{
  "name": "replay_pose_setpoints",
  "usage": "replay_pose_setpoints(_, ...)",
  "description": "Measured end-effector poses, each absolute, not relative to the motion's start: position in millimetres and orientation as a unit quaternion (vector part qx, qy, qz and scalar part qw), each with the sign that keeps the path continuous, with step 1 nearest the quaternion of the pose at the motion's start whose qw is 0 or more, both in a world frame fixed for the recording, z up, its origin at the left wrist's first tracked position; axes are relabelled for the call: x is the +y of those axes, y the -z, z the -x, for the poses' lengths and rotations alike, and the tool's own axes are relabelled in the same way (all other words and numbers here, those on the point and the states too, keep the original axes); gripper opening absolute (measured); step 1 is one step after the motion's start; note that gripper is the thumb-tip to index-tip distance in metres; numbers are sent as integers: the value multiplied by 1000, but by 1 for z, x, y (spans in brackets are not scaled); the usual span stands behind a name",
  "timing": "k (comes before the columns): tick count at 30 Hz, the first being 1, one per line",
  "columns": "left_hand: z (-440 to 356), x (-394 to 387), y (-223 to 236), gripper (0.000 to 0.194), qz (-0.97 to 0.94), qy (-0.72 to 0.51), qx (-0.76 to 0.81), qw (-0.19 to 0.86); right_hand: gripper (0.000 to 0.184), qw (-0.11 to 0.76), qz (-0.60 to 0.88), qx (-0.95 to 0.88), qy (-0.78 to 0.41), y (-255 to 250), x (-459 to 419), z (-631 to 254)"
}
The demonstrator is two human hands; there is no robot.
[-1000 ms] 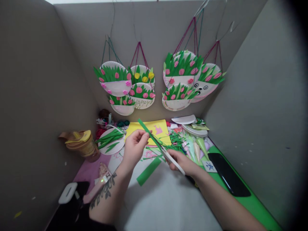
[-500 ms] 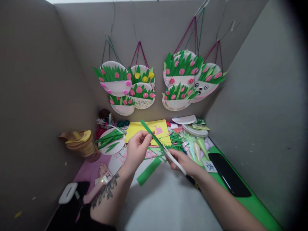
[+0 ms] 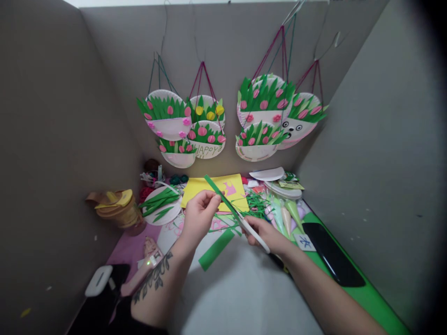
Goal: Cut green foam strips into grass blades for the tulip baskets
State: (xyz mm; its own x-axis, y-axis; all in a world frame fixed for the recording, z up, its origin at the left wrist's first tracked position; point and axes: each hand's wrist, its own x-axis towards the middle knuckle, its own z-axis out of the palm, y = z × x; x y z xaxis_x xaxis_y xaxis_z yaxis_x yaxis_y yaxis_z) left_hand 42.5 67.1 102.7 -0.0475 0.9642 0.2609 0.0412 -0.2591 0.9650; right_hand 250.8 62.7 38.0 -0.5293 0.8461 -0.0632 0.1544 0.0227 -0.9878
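Between thumb and fingers, my left hand [image 3: 203, 207] pinches a narrow green paper strip [image 3: 211, 182], which slants up to the left. My right hand [image 3: 261, 234] is closed round white-handled scissors [image 3: 254, 236], whose blades lie along the strip's lower part. How far the blades are apart cannot be made out. Below them, a wider green paper piece [image 3: 215, 250] lies on the white table surface [image 3: 237, 298]. To the left, a white paper plate [image 3: 167, 218] carries several cut green leaf shapes [image 3: 160, 200].
Yellow paper [image 3: 193, 188] and green scraps [image 3: 256, 202] lie behind my hands. A brown cup [image 3: 118, 209] stands left, a pink glue gun [image 3: 139, 274] nearer. Piping bags [image 3: 286, 218] and a black tray [image 3: 331, 253] are right. Decorated paper-plate baskets [image 3: 258, 139] hang on the back wall.
Almost nothing differs. Both hands, the strip and the scissors keep nearly the same position; the whole view has shifted very slightly.
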Motion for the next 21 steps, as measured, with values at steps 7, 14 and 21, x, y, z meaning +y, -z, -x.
replay_pose_setpoints(7, -38, 69, -105, 23, -546, -567, 457, 415, 30, 293, 385, -648, -588, -34, 64, -252)
replay_pose_setpoints(14, -42, 69, -99, 22, -575, -540, 450, 417, 34, 294, 382, -646, -592, -38, 63, -250)
replay_pose_setpoints(21, -42, 69, -99, 22, -579, -537, 452, 415, 32, 298, 383, -644, -592, -38, 62, -250)
